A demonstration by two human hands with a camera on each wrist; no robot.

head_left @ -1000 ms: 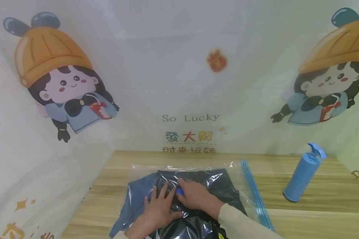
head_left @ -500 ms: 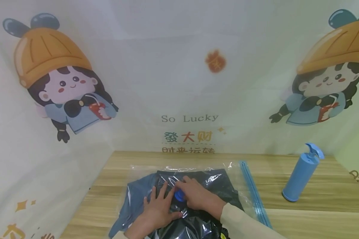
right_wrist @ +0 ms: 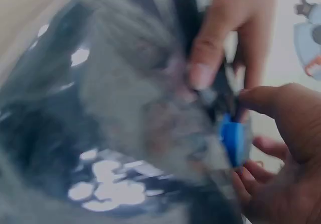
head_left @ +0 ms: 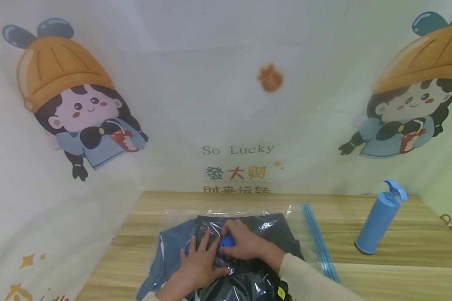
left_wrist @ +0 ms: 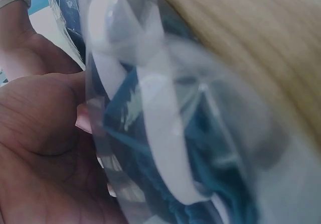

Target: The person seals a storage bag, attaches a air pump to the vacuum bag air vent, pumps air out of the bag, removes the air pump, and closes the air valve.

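Note:
A clear plastic storage bag (head_left: 173, 216) with dark clothes (head_left: 275, 230) inside lies on the table in the head view. On top of it sits a round blue valve cap (head_left: 227, 241). My right hand (head_left: 246, 244) pinches this cap between thumb and curled fingers; the right wrist view also shows the cap (right_wrist: 233, 142) between them. My left hand (head_left: 197, 267) rests on the bag just left of the cap, its fingers spread. In the left wrist view, blue cloth (left_wrist: 210, 148) and white strips show through the plastic beside my palm.
A blue hand pump (head_left: 378, 223) stands upright on the wooden table (head_left: 399, 280) to the right. The bag's blue zip edge (head_left: 322, 246) runs along its right side. A printed curtain (head_left: 181, 104) hangs behind the table.
My right hand's fingers shift around the blue cap: half a second ago they uncovered more of it, and now they curl round it again. My left hand stays in place.

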